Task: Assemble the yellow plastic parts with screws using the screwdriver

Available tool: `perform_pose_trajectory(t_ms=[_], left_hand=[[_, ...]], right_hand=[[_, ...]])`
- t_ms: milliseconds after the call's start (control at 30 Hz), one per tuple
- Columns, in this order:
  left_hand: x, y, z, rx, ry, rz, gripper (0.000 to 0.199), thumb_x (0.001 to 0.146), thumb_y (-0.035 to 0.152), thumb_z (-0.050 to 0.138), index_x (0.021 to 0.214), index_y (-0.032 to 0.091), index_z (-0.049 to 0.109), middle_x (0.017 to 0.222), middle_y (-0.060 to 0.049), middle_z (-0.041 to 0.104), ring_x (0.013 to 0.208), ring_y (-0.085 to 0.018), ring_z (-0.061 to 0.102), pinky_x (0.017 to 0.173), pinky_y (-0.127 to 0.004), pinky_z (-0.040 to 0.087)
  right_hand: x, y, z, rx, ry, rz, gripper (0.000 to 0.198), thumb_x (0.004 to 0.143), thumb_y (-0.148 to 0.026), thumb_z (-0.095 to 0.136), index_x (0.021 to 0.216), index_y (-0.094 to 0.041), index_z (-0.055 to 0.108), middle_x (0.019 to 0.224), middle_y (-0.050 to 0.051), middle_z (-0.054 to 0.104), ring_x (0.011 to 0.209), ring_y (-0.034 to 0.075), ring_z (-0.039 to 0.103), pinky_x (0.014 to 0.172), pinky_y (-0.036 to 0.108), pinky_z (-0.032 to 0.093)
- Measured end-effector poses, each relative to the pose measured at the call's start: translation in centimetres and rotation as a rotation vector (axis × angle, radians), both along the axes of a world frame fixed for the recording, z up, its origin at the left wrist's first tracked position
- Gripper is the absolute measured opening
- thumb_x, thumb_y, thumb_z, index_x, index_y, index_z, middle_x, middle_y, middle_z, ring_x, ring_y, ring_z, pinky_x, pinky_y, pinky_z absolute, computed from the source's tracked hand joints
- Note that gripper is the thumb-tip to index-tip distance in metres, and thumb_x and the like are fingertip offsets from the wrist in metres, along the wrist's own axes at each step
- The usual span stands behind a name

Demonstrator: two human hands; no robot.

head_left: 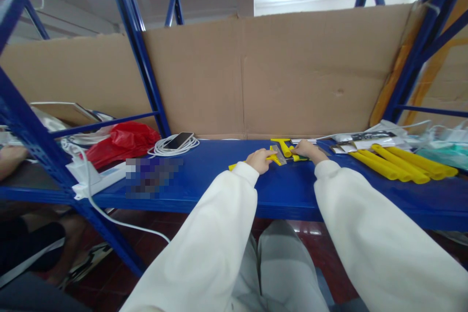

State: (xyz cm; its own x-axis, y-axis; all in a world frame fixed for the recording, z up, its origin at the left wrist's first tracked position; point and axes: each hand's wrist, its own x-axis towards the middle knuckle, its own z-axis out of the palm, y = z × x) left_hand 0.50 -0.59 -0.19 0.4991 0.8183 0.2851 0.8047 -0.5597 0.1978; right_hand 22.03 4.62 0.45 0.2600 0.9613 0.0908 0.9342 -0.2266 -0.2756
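Observation:
My left hand (259, 161) is closed on a small yellow scraper (278, 156) with a grey metal blade, held just above the blue shelf. My right hand (307, 150) is beside it, fingers bent down over a yellow-and-black piece (300, 158) whose kind I cannot make out; the fingertips are partly hidden. Between and behind the hands lies a yellow T-shaped piece (281, 147). Another bit of yellow (232, 167) shows by my left cuff, mostly hidden by the sleeve.
Several long yellow handles (402, 163) with flat metal ends lie at right, near plastic packets (373, 139). At left are a phone (179, 140) on a coiled white cable (161, 148), a red bag (124, 141) and a white power strip (106, 180). Cardboard (292, 73) stands behind. Another person's hand (12, 158) shows far left.

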Motion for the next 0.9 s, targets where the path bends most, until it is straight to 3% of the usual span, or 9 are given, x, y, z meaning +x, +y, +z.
perform_pose_trajectory(t_ms=[267, 433, 600, 733, 900], left_hand=[[0.1, 0.4, -0.3, 0.009, -0.009, 0.002, 0.045, 0.093, 0.022, 0.055, 0.137, 0.030, 0.060, 0.126, -0.005, 0.066, 0.119, -0.022, 0.061, 0.102, -0.030, 0.047], [0.0, 0.6, -0.5, 0.018, -0.015, -0.004, 0.046, 0.092, 0.022, 0.057, 0.136, 0.031, 0.060, 0.127, -0.005, 0.066, 0.119, -0.021, 0.061, 0.102, -0.029, 0.047], [0.0, 0.6, -0.5, 0.013, 0.010, 0.010, 0.046, 0.093, 0.024, 0.056, 0.138, 0.031, 0.059, 0.127, -0.004, 0.065, 0.118, -0.021, 0.061, 0.102, -0.029, 0.047], [0.1, 0.5, -0.4, 0.010, 0.010, 0.013, 0.046, 0.093, 0.024, 0.056, 0.138, 0.031, 0.059, 0.128, -0.004, 0.065, 0.118, -0.021, 0.062, 0.102, -0.029, 0.047], [0.1, 0.2, -0.2, -0.001, -0.014, 0.002, 0.046, 0.092, 0.022, 0.058, 0.137, 0.030, 0.060, 0.128, -0.005, 0.066, 0.121, -0.022, 0.061, 0.104, -0.030, 0.046]], right_hand=[[0.2, 0.0, -0.3, -0.006, -0.058, 0.058, 0.032, 0.076, -0.043, 0.068, 0.087, -0.014, 0.076, 0.088, 0.015, 0.074, 0.098, 0.032, 0.069, 0.088, 0.042, 0.048], [-0.2, -0.5, -0.2, 0.002, -0.106, 0.023, 0.029, 0.083, -0.033, 0.059, 0.099, -0.014, 0.076, 0.106, 0.018, 0.073, 0.110, 0.033, 0.066, 0.094, 0.044, 0.046], [-0.2, -0.9, -0.1, 0.040, -0.139, -0.042, 0.039, 0.087, -0.029, 0.055, 0.119, -0.011, 0.069, 0.118, 0.022, 0.069, 0.116, 0.033, 0.063, 0.097, 0.044, 0.044], [0.2, -1.1, -0.3, 0.049, -0.101, -0.093, 0.040, 0.084, -0.031, 0.060, 0.118, -0.012, 0.069, 0.119, 0.022, 0.069, 0.115, 0.033, 0.064, 0.096, 0.045, 0.044], [0.9, -1.5, -0.2, 0.248, 0.080, -0.149, 0.027, 0.086, -0.027, 0.055, 0.105, -0.016, 0.072, 0.112, 0.017, 0.072, 0.113, 0.032, 0.064, 0.091, 0.040, 0.046]])
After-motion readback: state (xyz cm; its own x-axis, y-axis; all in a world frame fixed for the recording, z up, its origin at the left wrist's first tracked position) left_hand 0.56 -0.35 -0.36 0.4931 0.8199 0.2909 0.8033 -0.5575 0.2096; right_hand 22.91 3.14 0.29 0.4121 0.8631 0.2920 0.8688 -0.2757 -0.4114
